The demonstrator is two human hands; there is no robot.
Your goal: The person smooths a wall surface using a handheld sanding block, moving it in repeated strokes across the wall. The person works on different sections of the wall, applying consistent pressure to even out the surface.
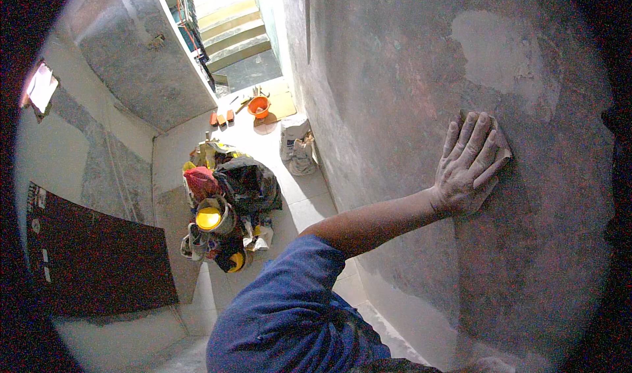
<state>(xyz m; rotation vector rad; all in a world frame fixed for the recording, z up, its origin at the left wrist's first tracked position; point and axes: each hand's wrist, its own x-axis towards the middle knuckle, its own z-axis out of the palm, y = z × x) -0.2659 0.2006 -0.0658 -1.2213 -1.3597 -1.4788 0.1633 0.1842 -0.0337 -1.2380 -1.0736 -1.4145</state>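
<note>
My left hand [469, 165] lies flat against the grey plastered wall [408, 77], fingers spread and pointing up, dusted white. It presses a small brownish sheet of sandpaper [505, 151] to the wall, and only the sheet's edges show past the fingers. My bare forearm runs down to a blue sleeve [283, 314] at the bottom. A paler filler patch [503, 53] sits on the wall above the hand. At the lower edge a pale dusty shape [492, 365] may be my right hand; too little shows to tell.
On the tiled floor below stands a heap of bags and buckets [227, 208], one with a yellow lid. Beyond it are a white sack [296, 146], an orange bucket [258, 105] and steps [234, 34]. A dark board [99, 254] leans at the left.
</note>
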